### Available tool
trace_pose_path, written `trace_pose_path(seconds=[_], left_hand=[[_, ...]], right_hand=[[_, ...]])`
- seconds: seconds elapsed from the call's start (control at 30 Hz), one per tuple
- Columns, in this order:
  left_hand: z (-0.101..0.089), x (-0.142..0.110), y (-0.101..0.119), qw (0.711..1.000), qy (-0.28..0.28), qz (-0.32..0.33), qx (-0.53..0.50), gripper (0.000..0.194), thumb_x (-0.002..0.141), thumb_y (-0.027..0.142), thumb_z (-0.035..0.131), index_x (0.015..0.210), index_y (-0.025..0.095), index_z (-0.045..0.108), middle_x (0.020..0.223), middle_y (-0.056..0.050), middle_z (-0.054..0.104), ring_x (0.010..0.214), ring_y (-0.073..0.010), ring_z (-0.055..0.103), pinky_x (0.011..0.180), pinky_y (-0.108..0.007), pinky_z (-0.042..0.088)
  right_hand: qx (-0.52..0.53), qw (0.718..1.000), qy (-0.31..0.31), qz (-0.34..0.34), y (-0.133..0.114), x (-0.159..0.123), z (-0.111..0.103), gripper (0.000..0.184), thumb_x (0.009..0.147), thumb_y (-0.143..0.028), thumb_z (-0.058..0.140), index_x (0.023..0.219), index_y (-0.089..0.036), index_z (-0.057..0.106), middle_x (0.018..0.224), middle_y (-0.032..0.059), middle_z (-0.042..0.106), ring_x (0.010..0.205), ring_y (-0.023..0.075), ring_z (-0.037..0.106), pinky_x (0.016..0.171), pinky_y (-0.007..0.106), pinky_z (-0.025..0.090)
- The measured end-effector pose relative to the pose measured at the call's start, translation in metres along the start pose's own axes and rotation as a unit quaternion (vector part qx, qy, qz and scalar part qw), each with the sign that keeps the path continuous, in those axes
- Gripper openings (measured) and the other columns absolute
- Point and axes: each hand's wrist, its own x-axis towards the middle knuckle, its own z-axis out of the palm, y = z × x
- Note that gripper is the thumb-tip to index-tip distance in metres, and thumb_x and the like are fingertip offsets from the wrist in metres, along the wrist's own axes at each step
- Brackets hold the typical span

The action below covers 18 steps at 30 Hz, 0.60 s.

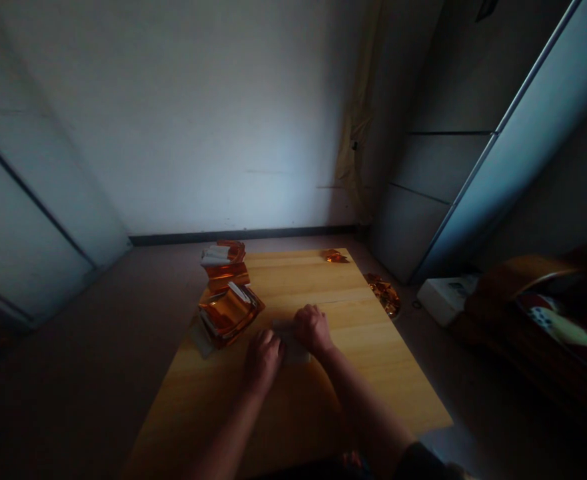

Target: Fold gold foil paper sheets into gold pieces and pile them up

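Observation:
A pale, flat sheet of paper (297, 355) lies on the wooden table, between my hands and partly under them. My left hand (264, 360) is curled at its left edge, fingers closed on it. Slightly farther away, my right hand (314, 329) bends over the sheet's upper right part, its fingers closed and pressed down at the paper. The fingertips of both hands are mostly hidden, and the dim light blurs the sheet's details. Just left of my hands lies a stack of shiny copper-orange foil sheets (229, 312) with pale undersides.
More folded foil pieces (223, 253) lie at the table's far left corner. A small foil piece (335, 256) sits near the far right corner of the table (373, 373). Crumpled foil (384, 295) is beyond the right edge, near a white box (443, 299).

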Motion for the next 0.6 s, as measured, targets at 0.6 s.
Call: trace_pose_path(seconds=[0.6], left_hand=[[-0.01, -0.013, -0.002, 0.999, 0.033, 0.033, -0.002, 0.025, 0.082, 0.014, 0.051, 0.104, 0.02, 0.06, 0.086, -0.006, 0.065, 0.081, -0.0209, 0.058, 0.074, -0.034, 0.042]], right_hand=[[-0.074, 0.983, 0.014, -0.165, 0.012, -0.039, 0.011, 0.021, 0.091, -0.037, 0.049, 0.104, -0.029, 0.065, 0.088, 0.006, 0.058, 0.088, 0.0209, 0.046, 0.078, 0.035, 0.028]])
